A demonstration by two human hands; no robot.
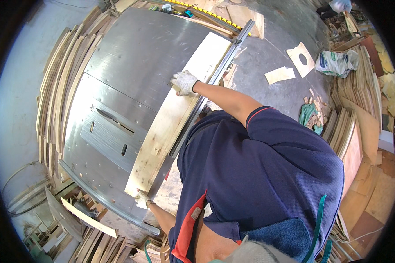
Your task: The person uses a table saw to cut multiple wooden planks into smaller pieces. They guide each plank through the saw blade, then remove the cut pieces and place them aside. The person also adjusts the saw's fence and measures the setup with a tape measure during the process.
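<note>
A long pale wooden board (162,140) lies along the near side of a large grey metal machine table (131,48), beside a metal rail (230,55). My right hand (185,83), in a whitish work glove, rests on top of the board around its middle, fingers bent over the edge away from me. At the board's left end, my gloved left hand (142,199) grips the corner; part of its fingers is hidden. Set into the tabletop is a plate (112,138) with a long dark slot (114,120) and smaller oval openings.
Stacked wooden strips (59,92) line the table's far side. A yellow-and-black chain-like strip (206,14) and a white cup (166,8) are at the top. Offcuts (302,59), a white sack (336,63) and sheet stacks (360,83) lie to the right. Another person (340,6) shows at top right.
</note>
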